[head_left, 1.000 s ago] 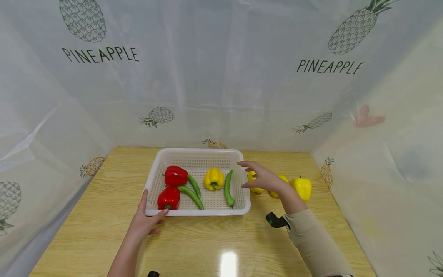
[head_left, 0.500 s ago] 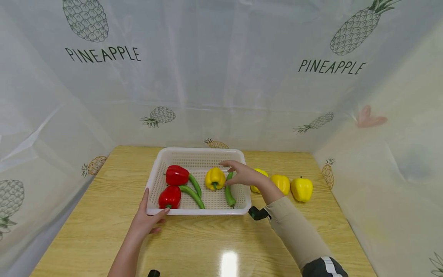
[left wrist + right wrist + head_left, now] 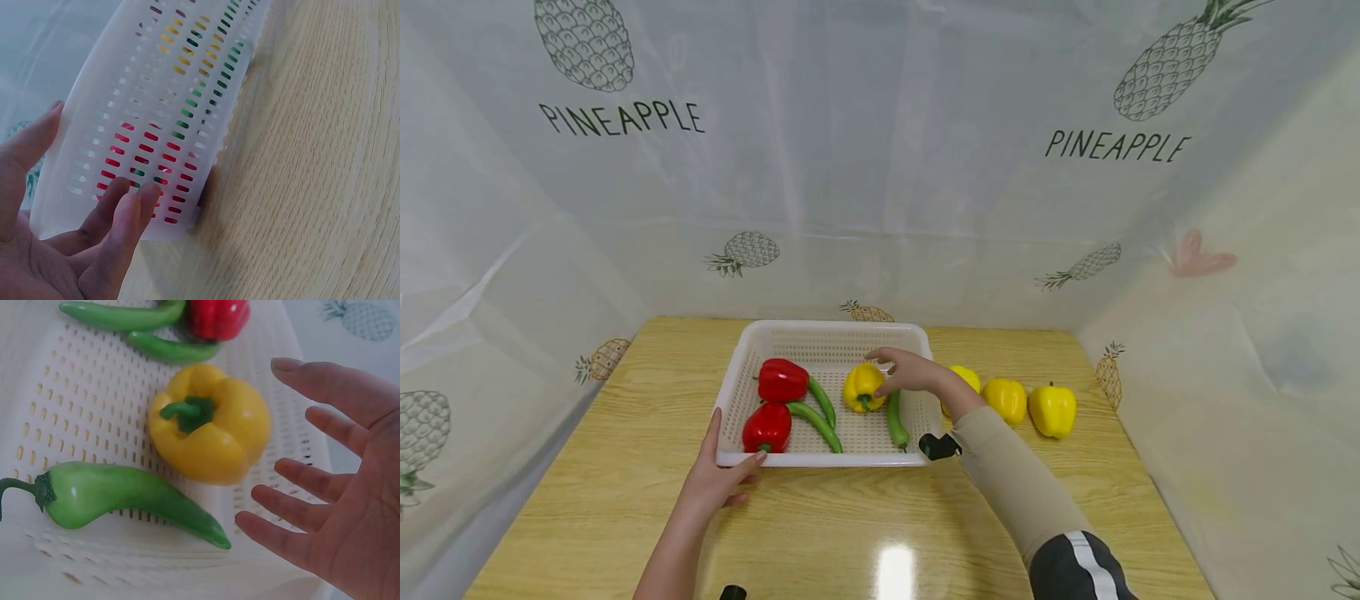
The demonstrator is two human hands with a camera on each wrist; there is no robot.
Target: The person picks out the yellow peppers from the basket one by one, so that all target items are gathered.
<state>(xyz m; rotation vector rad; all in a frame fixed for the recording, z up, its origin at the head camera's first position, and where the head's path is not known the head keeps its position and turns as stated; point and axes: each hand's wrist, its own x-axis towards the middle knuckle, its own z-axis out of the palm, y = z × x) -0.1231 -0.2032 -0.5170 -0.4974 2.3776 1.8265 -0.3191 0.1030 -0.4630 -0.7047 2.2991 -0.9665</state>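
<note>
A white perforated plastic basket (image 3: pixel 833 459) stands on the wooden table. My left hand (image 3: pixel 715 483) holds its near left corner, one finger along the left side and the thumb at the front rim. Through the basket's slots, red, green and yellow show in the left wrist view. Inside the basket, my right hand (image 3: pixel 910 371) reaches to a yellow bell pepper (image 3: pixel 212 434). Its fingers are spread beside the pepper, apart from it in the right wrist view. A green chili pepper (image 3: pixel 119 490) lies near those fingertips.
Two red bell peppers (image 3: pixel 767 427) and two green chili peppers (image 3: pixel 816 427) lie in the basket's left half. Three yellow bell peppers (image 3: pixel 1052 410) stand on the table (image 3: pixel 820 533) to its right. A pineapple-printed curtain (image 3: pixel 880 183) surrounds the table.
My right hand has moved left over the basket's right rim, from beside it to the yellow bell pepper inside. My left hand has stayed at the corner.
</note>
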